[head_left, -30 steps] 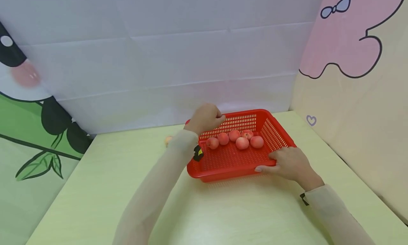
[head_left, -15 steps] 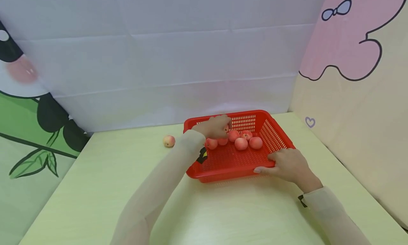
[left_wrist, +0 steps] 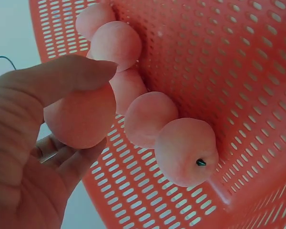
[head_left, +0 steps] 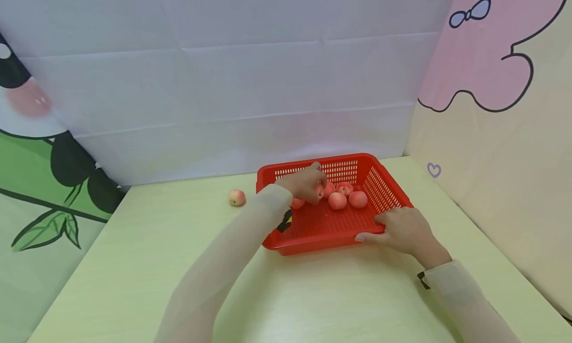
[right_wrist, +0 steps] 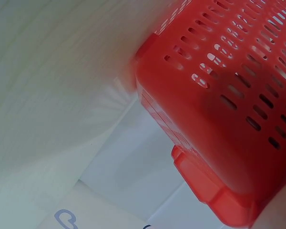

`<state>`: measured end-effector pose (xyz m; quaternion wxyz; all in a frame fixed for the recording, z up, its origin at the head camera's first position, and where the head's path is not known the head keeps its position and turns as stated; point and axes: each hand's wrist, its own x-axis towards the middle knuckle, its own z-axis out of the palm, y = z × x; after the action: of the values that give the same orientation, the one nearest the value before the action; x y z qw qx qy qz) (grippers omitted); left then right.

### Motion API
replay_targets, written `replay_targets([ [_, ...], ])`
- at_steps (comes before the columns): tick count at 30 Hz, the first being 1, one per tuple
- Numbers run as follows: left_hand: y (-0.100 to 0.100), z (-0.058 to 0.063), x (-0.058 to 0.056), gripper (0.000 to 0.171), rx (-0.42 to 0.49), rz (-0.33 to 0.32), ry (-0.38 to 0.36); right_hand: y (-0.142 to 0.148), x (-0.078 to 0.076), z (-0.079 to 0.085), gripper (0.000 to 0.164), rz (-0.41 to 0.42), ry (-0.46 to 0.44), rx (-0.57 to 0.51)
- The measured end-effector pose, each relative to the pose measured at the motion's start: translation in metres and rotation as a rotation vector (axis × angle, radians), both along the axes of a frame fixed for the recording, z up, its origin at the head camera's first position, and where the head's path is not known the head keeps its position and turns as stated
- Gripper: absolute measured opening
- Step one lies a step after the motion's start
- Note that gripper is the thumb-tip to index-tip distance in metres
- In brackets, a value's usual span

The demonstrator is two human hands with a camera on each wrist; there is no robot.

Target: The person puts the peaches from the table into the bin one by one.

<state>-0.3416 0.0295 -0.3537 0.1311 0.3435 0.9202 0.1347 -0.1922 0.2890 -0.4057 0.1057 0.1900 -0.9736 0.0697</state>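
Observation:
My left hand (head_left: 305, 182) reaches over the left side of a red plastic basket (head_left: 321, 241) on the table. In the left wrist view, its thumb and fingers hold a peach (left_wrist: 81, 117). Several other pink peaches (left_wrist: 186, 151) lie in the basket along one side, one showing a small dark stem. My right hand (head_left: 404, 231) grips the basket's front right corner, thumb along the front rim. Only a small part of that hand (right_wrist: 280, 207) shows in the right wrist view, beside the slotted red wall.
A single yellow-pink peach (head_left: 237, 197) sits on the pale table (head_left: 134, 263), left of the basket. Behind stands a white sheet (head_left: 250, 85). A cream wall (head_left: 500, 174) with a pink cartoon borders the right side.
My left hand has moved right and down from the basket's rear left rim, in among the peaches. The peach on the table has come out from behind the sleeve. My right hand keeps its grip.

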Motion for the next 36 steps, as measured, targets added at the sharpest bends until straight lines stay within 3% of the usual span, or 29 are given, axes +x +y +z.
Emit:
replay_targets([
  [2,0.0010,-0.0008,0.0008,0.032,-0.007,-0.023,0.015,0.0003,0.0000,-0.0011,0.059,0.001,0.001,-0.004],
  [6,0.0013,-0.0008,0.0031,0.028,0.021,-0.035,-0.037,0.0009,-0.0004,-0.0022,0.061,0.004,0.004,-0.013],
  [13,0.0048,-0.0058,0.0053,0.041,-0.001,0.034,-0.090,0.0004,-0.0015,-0.0029,0.060,0.002,0.001,-0.016],
  [19,0.0072,-0.0086,0.0046,0.047,-0.002,0.040,-0.117,0.0003,-0.0007,-0.0026,0.060,0.006,0.003,-0.021],
  [25,0.0065,-0.0088,0.0065,0.031,0.004,0.035,-0.153,0.0010,-0.0007,-0.0027,0.060,0.006,0.009,-0.024],
  [28,0.0056,-0.0085,0.0067,0.022,-0.002,0.002,-0.149,0.0008,-0.0007,-0.0027,0.061,0.009,0.010,-0.021],
  [32,0.0052,-0.0079,0.0066,0.022,-0.007,-0.020,-0.123,0.0007,-0.0003,-0.0027,0.061,0.006,0.007,-0.023],
  [36,0.0057,-0.0085,0.0078,0.030,0.000,0.027,-0.147,0.0004,-0.0004,-0.0015,0.061,0.003,0.004,-0.025],
])
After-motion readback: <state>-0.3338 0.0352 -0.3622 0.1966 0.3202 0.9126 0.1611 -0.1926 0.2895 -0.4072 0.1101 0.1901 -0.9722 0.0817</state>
